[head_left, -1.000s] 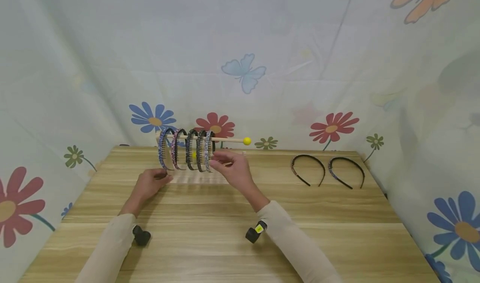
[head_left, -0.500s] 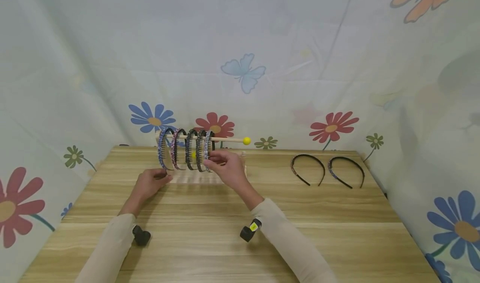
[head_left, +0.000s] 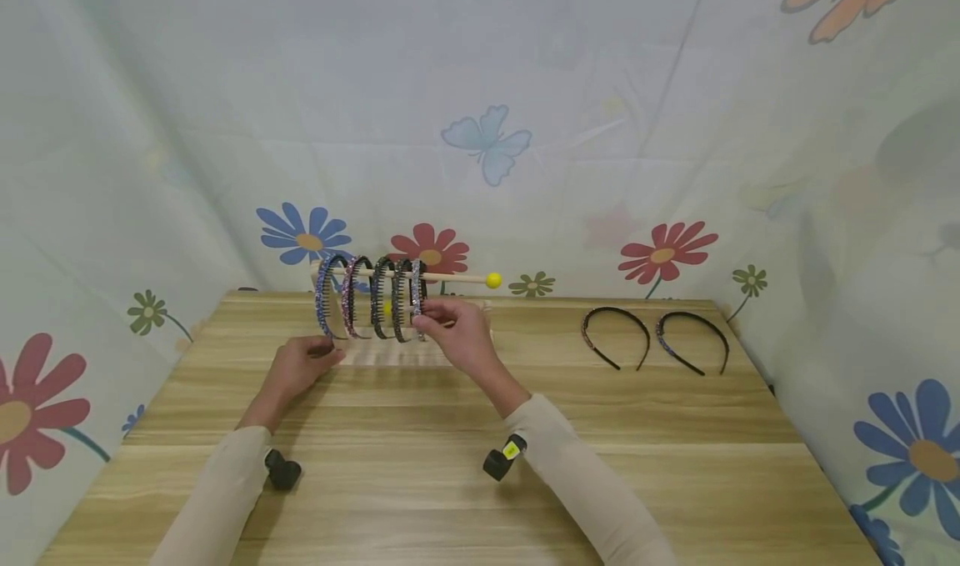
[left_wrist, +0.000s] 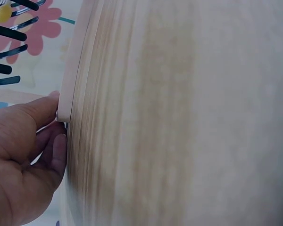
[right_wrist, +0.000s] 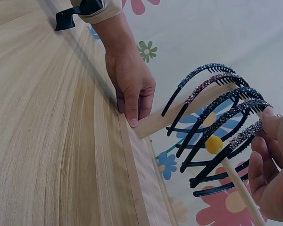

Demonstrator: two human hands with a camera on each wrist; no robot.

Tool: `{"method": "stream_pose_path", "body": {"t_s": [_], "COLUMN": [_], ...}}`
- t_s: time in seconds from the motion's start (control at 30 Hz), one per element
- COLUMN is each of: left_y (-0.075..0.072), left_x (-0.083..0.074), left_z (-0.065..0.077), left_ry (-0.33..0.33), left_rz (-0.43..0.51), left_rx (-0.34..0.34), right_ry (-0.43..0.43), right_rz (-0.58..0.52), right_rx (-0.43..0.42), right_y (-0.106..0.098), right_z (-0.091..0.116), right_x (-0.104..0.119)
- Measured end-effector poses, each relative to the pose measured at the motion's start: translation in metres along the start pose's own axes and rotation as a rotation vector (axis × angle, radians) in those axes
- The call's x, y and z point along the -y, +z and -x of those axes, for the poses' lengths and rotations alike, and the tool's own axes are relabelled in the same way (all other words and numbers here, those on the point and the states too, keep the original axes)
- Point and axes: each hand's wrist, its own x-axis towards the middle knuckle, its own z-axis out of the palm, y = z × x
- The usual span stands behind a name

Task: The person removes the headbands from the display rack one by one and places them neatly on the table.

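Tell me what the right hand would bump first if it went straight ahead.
Past the silver headband it pinches, the right hand would likely meet the nearest dark headband; depth is unclear.

Cream sleeves (head_left: 588, 487); black wrist cameras (head_left: 283, 471) (yellow label (head_left: 512, 449) on right one).
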Motion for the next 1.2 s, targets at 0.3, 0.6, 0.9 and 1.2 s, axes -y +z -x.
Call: {"method": "stream_pose_path", "body": {"t_s": [0.3, 0.6, 0.9, 1.2], "left_y": [0.0, 0.0, 0.0, 0.001], "left_x": [-0.001, 0.0, -0.001, 0.002], "left_z": [0.0, 0.0, 0.0, -0.001], "left_ry": [-0.011, -0.007, -0.008, 0.011], "left_rz": [0.01, 0.009, 0.017, 0.011], "left_rx": [0.006, 0.005, 0.009, 0.0], "right_ry": [0.0, 0.004, -0.012, -0.016], "right_rz": [0.012, 0.01, 0.005, -0.011], "right_rx": [-0.017, -0.059, -0.102, -0.124], "right_y": [-0.011, -0.022, -0.032, -0.043], "right_z": [-0.002, -0.002, -0.002, 0.0], "right_x": [0.001, 0.004, 0.007, 0.013]}}
